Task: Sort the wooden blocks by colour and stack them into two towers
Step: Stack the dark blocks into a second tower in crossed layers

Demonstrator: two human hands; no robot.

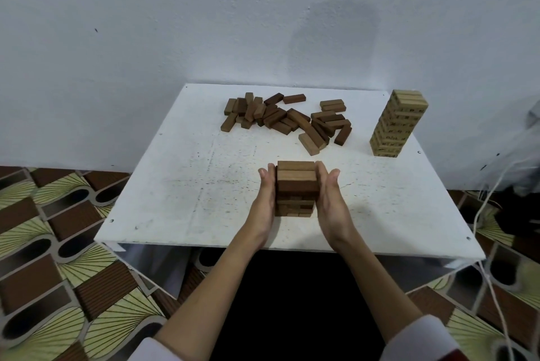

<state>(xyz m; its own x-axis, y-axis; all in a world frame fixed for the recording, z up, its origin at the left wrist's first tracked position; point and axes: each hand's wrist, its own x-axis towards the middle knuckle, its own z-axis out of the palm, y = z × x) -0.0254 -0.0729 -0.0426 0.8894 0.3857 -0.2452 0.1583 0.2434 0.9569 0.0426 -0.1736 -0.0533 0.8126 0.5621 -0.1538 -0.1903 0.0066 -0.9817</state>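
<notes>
Progress: light tower (pixel 398 124) looks done, standing tall at the far right corner of the tabletop (pixel 181 185), no light blocks seen loose elsewhere. Dark tower (pixel 295 188) is only partly built, short, several layers up, sitting near the front edge at about mid-width. Its lower layers look a bit uneven, some block ends sticking out on the near face. Dark pile (pixel 287 121) is left unsorted along the far edge, centre to right, many blocks lying crossed over each other, so most of the stacking for tower no. 2 is yet to do; est. well under half of the dark set is placed. Hands: left hand (pixel 264 200) flat vs the tower's left side, fingers straight and together, pointing away from the person. Right hand (pixel 331 203) same on the right side, palm in, fingers straight, thumb up and slightly apart. Neither hand grips anything; both press or touch the tower's flanks, prob. squaring up the layers. Can't tell how hard the press is. White sleeves visible at both wrists' near ends.
</notes>
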